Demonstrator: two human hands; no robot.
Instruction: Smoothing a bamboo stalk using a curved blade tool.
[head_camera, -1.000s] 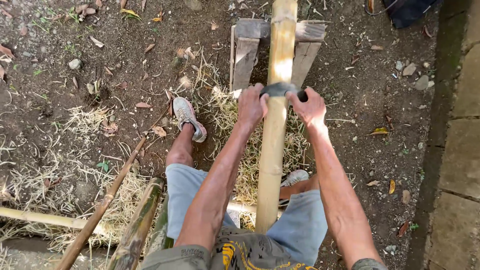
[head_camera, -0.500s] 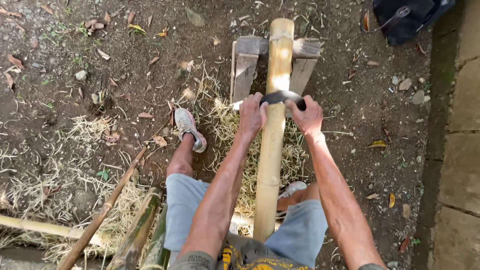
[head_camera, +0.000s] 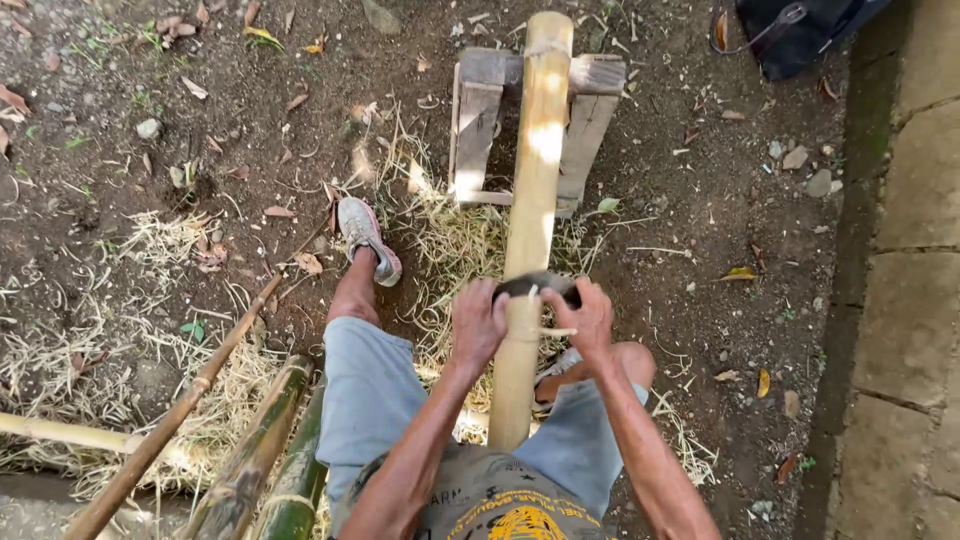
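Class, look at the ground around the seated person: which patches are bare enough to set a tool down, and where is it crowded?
Barest: dirt between the bamboo pole and the stone paving, right of the right hand. Some open dirt far left of the wooden stand. Crowded: shavings and spare poles beside the left hand.

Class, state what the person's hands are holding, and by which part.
Both hands, left hand and right hand, hold a curved blade by its ends, across the bamboo pole.
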